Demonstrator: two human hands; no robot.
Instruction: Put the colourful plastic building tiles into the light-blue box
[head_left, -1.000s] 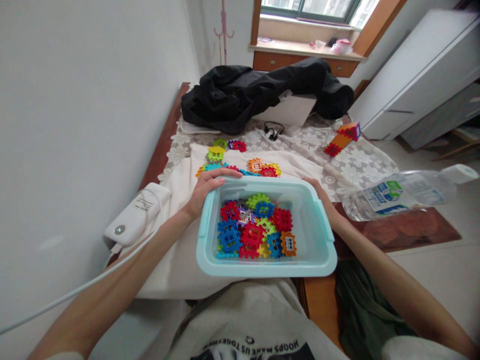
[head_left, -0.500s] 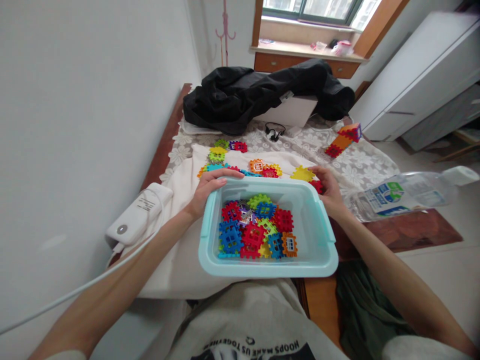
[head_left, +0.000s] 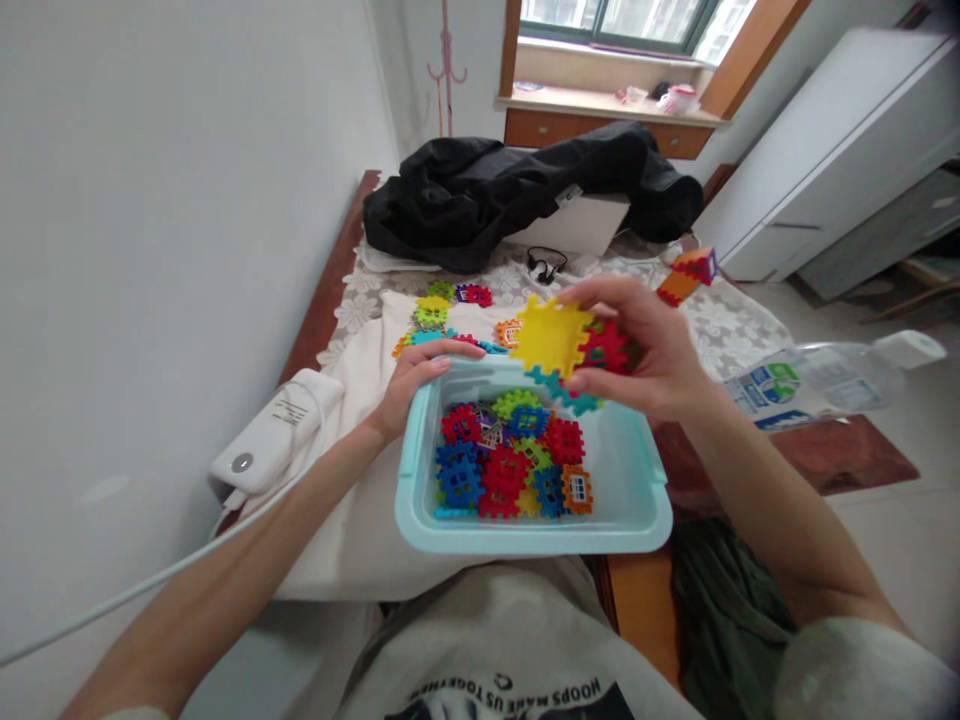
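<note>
A light-blue plastic bin (head_left: 534,538) sits in front of me, with colourful interlocking building blocks (head_left: 506,470) heaped toward its left side. My left hand (head_left: 416,378) grips the bin's back left corner, fingers lying over the rim. Above the back right of the bin, my right hand (head_left: 645,345) pinches a small cluster of joined blocks: a yellow block (head_left: 551,338), a red one (head_left: 604,347) and a teal one (head_left: 564,390). Behind the bin, more loose blocks (head_left: 431,312) lie on the white cloth, partly hidden by the bin and the held cluster.
On the right lies a clear plastic bottle (head_left: 832,380). A white power device (head_left: 277,430) with a cable stands at the left by the wall. Farther back are a black jacket (head_left: 525,190), a headset (head_left: 546,264) and an orange-red block build (head_left: 686,277).
My right hand has come up and left from beside the bin's right corner, carrying the joined blocks over the bin. My left hand stays on the rim.
</note>
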